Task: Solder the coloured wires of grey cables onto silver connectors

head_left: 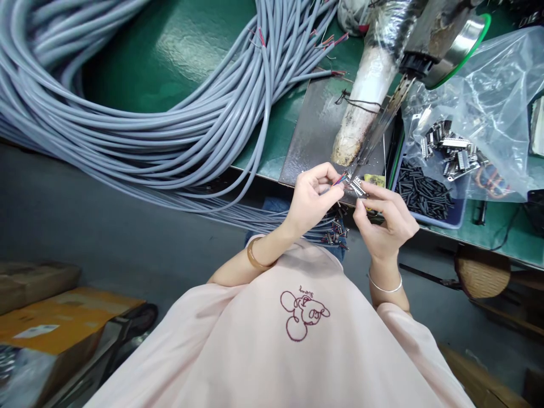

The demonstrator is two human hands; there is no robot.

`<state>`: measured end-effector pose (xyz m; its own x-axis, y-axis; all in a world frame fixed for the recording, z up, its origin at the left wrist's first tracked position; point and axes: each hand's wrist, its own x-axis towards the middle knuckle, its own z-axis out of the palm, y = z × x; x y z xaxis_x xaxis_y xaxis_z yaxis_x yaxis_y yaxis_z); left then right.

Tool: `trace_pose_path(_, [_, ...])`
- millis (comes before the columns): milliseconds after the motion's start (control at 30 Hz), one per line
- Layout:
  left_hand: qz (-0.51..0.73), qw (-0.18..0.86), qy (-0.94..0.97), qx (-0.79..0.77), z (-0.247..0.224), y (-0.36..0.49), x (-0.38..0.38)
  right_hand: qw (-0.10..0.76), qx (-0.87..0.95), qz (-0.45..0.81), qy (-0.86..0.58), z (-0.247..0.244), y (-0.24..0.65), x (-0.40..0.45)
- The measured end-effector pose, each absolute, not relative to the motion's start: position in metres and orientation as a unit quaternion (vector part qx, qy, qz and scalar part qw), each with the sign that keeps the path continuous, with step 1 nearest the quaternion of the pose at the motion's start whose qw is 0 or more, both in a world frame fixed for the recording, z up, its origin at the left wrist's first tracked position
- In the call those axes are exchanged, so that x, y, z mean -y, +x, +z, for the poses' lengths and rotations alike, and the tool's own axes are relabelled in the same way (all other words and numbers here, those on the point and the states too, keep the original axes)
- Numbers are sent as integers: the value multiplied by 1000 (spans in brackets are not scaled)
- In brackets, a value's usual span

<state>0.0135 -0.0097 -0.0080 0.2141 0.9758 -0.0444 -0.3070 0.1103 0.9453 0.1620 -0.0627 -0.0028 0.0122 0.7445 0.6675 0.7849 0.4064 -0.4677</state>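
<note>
My left hand [317,192] pinches the coloured wires [340,179] at a cable's end, just below the tip of a soldering iron [389,107]. Between the thumb and fingers of my right hand [385,218] is a small metal connector [357,187] with a row of pins. The wires and the connector meet close together; whether they are joined I cannot tell. A fume pipe [361,107], whitish and wrapped in film, hangs above both hands. Below them, several cable ends with connectors [335,233] lie near my lap.
A thick bundle of grey cables [204,130] curves across the green table [127,85]. At right, a blue bin [454,218] holds black tubes [420,190], beside a clear bag with connectors [457,150]. A solder spool [461,51] hangs above. Cardboard boxes [85,311] stand at lower left.
</note>
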Motion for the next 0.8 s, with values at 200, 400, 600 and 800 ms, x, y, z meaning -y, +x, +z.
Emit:
trace_pose_path(200, [489,660,430,-374,-10,13,11,464,708,-26,-532,-7,161,65])
trace_pose_path(400, [478,682,421,-359,-10,9,13,499,640,89,-577,-1,158,67])
trace_pose_path(600, [486,682,411,-359,-9,9,12,490,645,92,-579,2,157,67])
trace_pose_path(800, [495,683,403,-355,-11,10,12,483,651,91,-579,3,157,66])
